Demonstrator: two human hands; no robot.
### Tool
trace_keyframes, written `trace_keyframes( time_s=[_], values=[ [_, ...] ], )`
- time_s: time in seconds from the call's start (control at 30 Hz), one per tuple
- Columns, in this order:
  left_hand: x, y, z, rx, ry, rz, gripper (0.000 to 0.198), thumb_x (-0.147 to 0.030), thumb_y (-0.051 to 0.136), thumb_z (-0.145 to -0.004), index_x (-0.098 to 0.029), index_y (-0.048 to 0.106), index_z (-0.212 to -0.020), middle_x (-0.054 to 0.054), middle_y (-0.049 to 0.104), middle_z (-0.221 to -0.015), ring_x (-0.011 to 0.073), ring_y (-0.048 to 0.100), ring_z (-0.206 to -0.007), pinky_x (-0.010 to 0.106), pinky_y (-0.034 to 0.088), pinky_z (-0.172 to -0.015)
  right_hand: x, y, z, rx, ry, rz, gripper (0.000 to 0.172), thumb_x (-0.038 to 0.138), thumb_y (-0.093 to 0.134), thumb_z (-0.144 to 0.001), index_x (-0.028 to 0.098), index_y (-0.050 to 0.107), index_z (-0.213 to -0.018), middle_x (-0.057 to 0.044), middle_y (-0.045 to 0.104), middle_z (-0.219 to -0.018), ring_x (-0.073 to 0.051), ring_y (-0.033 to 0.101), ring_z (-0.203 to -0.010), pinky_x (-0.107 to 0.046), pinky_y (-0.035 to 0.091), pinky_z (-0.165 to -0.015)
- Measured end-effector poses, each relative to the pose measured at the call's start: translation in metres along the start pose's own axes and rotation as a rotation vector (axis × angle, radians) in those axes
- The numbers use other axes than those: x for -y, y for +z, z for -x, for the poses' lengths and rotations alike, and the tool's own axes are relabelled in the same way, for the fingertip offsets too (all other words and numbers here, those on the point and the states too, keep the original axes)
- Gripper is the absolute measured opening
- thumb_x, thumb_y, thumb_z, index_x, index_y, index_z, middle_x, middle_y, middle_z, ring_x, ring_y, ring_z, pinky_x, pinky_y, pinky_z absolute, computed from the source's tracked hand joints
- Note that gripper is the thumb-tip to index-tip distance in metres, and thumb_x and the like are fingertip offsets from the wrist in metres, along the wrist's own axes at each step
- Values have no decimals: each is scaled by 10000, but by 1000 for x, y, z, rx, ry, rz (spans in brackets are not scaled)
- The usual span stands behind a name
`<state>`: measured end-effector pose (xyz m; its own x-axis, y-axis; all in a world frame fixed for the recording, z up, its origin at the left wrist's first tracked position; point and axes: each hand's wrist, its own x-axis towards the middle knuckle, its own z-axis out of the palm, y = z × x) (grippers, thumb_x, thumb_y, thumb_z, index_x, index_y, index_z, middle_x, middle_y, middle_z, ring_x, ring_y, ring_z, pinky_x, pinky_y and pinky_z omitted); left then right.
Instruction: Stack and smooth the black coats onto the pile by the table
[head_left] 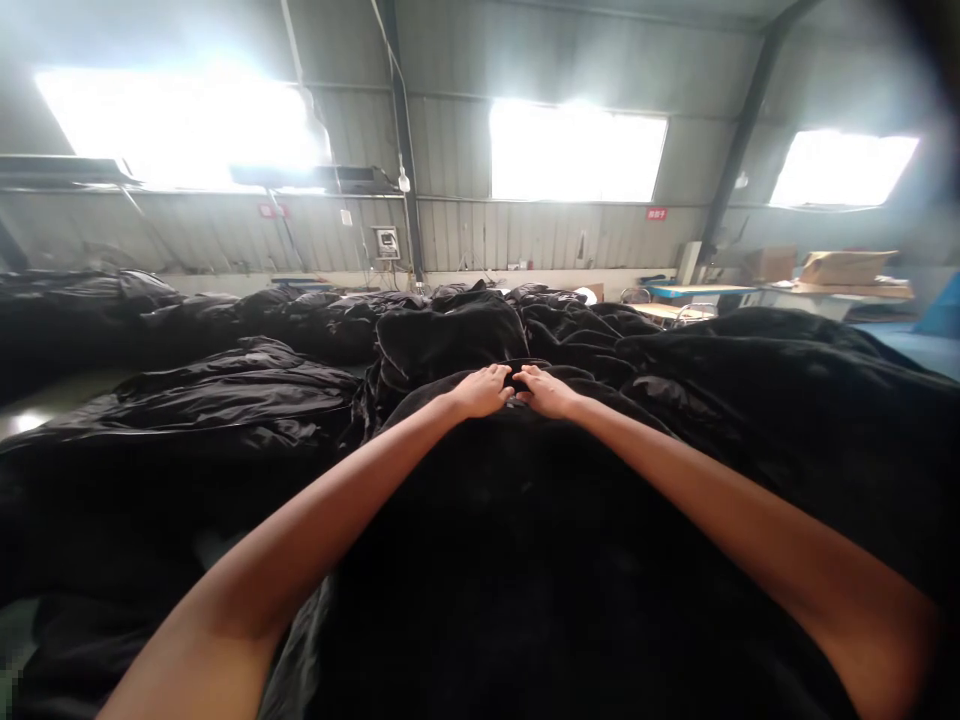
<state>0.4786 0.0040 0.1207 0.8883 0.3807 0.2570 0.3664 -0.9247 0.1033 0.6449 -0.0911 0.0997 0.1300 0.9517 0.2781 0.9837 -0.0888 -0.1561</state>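
- Heaps of dark cloth [247, 400] fill the floor from nine o'clock round to three o'clock. A work table [697, 292] and a cardboard box [844, 267] stand far off at about two o'clock.
- The black plush sheet [525, 560] lies spread straight ahead, from under both forearms at six o'clock up to the hands at twelve o'clock. It rests on top of the other cloth.
- By its look the sheet is soft, limp and thick-piled. It is probably bulky and fairly heavy when gathered, will sag wherever it is not held, and is neither slippery nor fragile.
- I judge the best hold to be a bunched ridge or hem, pinched with the whole hand, since a flat patch gives little to grasp.
- Such a raised fold [517, 376] sits at the far end of the sheet, at twelve o'clock, right between the two hands.
- The left hand [484, 390] lies palm down at the eleven o'clock side of the fold, its fingers curled tight into the pile.
- The right hand [547, 393] mirrors it on the one o'clock side, fingers likewise closed into the fold and nearly touching the left fingertips.
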Motion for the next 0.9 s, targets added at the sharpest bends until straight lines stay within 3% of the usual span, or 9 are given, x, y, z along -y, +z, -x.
trace_keyframes(
  time_s=[0.13, 0.23, 0.33, 0.6, 0.9],
  values=[
    [32, 61, -3, 35, -20, -51, 790, -515, 528, -1050, -87, 314, -1678, 248, 332, -1734, 392, 275, -1636, 660, 147, -1314, -28, 61, -12, 48, 53, 13, 688, 545, 491, -1076, 113, 478, -1612, -234, 364, -1714, -388, 343, -1603, -578, 281, -1304],
    [52, 107, 6, 35, -30, -92, 852, -560, 555, -1039, -84, 292, -1694, 237, 316, -1743, 360, 215, -1660, 617, 70, -1342, -44, 103, -8, 58, 59, 14, 807, 656, 494, -1046, 126, 426, -1651, -215, 307, -1745, -367, 223, -1651, -573, 159, -1343],
    [62, 136, 6, -5, -29, -99, 846, -573, 579, -1030, -103, 332, -1689, 214, 333, -1742, 358, 184, -1668, 603, 41, -1351, -54, 126, -9, 35, 62, 13, 887, 702, 545, -1002, 141, 392, -1672, -205, 275, -1759, -361, 170, -1665, -600, 130, -1341],
    [77, 156, 0, -126, 2, -77, 840, -592, 602, -1014, -130, 378, -1679, 200, 355, -1736, 394, 199, -1659, 638, 53, -1346, -65, 133, -8, -55, 28, 50, 817, 602, 582, -1007, 95, 453, -1634, -204, 331, -1736, -361, 201, -1659, -611, 139, -1344],
    [74, 154, 3, -121, -32, -89, 803, -579, 605, -1017, -111, 436, -1647, 190, 386, -1724, 383, 247, -1648, 590, 142, -1359, -65, 136, -4, -105, 2, 39, 750, 560, 558, -1021, 114, 483, -1619, -198, 375, -1717, -378, 239, -1645, -641, 166, -1332]
  ],
)
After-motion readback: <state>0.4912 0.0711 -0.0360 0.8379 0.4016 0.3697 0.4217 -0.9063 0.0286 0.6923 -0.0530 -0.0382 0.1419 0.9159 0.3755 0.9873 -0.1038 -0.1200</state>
